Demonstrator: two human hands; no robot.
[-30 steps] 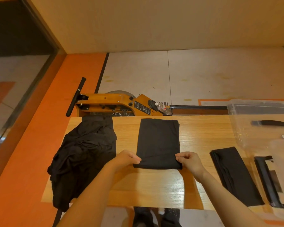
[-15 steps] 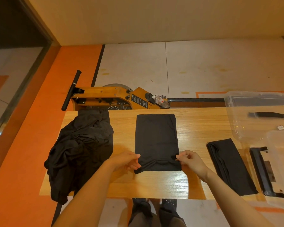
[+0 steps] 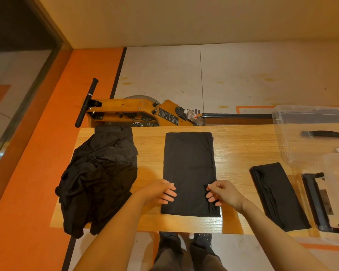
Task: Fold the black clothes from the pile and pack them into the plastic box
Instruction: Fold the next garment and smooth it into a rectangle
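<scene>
A black garment [image 3: 189, 173], folded into a long flat rectangle, lies in the middle of the wooden table [image 3: 237, 145]. My left hand [image 3: 160, 192] rests at its left edge near the front. My right hand [image 3: 222, 193] rests at its right edge. The fingers of both are loosely curled over the cloth, and I see no clear grip. A crumpled pile of black clothes [image 3: 98, 177] hangs over the table's left end. A second folded black garment [image 3: 278, 194] lies to the right. The clear plastic box [image 3: 309, 132] stands at the far right.
The box's clear lid with a black latch [image 3: 319, 202] lies at the table's right front. Beyond the table's far edge a wooden rowing machine [image 3: 131, 112] with a water bottle [image 3: 194, 116] stands on the floor. My legs show below the front edge.
Both hands have let go of the garment's near corners and shifted slightly up its sides. The garment now lies flat and closer to the front edge. The view has tilted down.
</scene>
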